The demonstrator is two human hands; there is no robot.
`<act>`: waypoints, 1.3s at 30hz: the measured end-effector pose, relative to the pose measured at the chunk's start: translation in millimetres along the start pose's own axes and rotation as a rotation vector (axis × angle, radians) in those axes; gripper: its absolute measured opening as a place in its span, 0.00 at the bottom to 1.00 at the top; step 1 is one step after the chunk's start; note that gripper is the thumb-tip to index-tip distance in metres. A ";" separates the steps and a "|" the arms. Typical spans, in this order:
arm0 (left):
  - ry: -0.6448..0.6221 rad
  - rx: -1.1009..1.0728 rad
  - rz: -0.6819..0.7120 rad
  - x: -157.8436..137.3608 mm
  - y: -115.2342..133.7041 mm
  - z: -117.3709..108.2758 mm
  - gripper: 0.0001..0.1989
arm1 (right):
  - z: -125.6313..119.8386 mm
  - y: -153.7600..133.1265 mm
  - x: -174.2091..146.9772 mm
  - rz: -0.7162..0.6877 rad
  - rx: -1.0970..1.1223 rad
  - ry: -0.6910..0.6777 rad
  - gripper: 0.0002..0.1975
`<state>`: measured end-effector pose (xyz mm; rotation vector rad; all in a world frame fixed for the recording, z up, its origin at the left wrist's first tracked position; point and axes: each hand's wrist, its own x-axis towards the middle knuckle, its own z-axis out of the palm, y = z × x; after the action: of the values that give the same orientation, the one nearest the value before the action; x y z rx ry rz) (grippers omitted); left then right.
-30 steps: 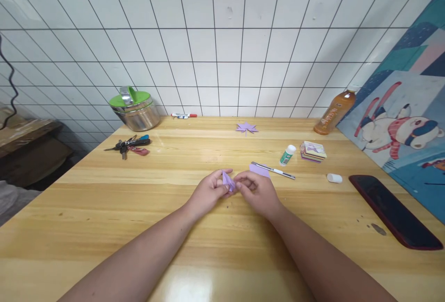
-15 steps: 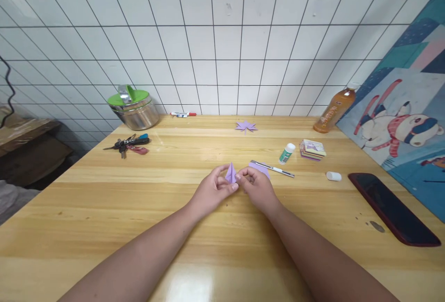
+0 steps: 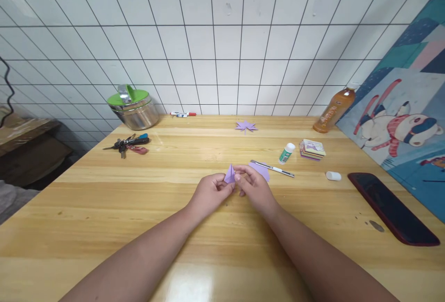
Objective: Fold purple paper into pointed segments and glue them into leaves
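Note:
A small folded piece of purple paper [image 3: 229, 175] stands point upward between my hands, above the wooden table. My left hand [image 3: 212, 191] pinches its lower edge between thumb and fingers. On its right side, the thumb and fingers of my right hand [image 3: 253, 184] close on the paper's edge. Just beyond my right hand lies a flat purple paper sheet [image 3: 260, 170], partly hidden, with a slim silver utility knife [image 3: 273, 168] across it. A purple paper maple leaf [image 3: 246, 126] rests farther back, near the wall.
To the right are an uncapped glue stick [image 3: 286, 154], its white cap [image 3: 333, 176], a stack of paper [image 3: 312, 149], a phone [image 3: 392, 207] and a tea bottle [image 3: 334, 110]. Keys [image 3: 128, 144], a green-lidded steel pot [image 3: 134, 107] and markers [image 3: 183, 114] are at the back left.
My right hand's fingers have shifted up and around the paper's right edge. The folded paper has tilted and dropped slightly, and my left index finger has curled lower.

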<state>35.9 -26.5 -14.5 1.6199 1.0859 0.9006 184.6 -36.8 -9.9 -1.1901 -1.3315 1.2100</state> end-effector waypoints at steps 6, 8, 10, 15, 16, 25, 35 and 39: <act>-0.081 0.024 -0.012 -3.1 -0.2 0.7 0.13 | -2.7 -1.2 1.8 0.000 0.035 -0.006 0.10; -0.120 -0.037 -0.041 -3.2 2.7 0.6 0.14 | -2.5 0.9 2.7 -0.001 0.082 0.037 0.11; -0.144 -0.112 -0.078 -2.6 6.3 -0.2 0.15 | -1.8 2.0 3.1 -0.001 0.110 0.078 0.11; -0.096 -0.146 -0.027 -0.9 11.2 -0.2 0.13 | 2.0 -1.7 2.0 0.051 0.170 0.181 0.13; -0.098 -0.173 -0.021 -1.0 11.2 0.5 0.12 | 2.7 -2.8 1.9 0.054 0.179 0.192 0.13; -0.061 -0.230 -0.054 0.2 7.2 0.8 0.10 | -5.5 -4.2 -1.0 -0.061 -0.009 0.092 0.21; -0.086 -0.161 0.128 -8.0 15.4 -15.6 0.08 | -12.6 -16.4 -11.0 -0.320 -0.264 -0.053 0.09; 0.231 0.199 0.412 -9.1 18.8 -20.6 0.18 | -11.8 -12.3 -7.5 -0.046 0.111 -0.121 0.09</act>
<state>18.6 -31.6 8.7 1.9852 1.0392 1.3082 196.2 -43.8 2.9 -1.0164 -1.3546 1.3225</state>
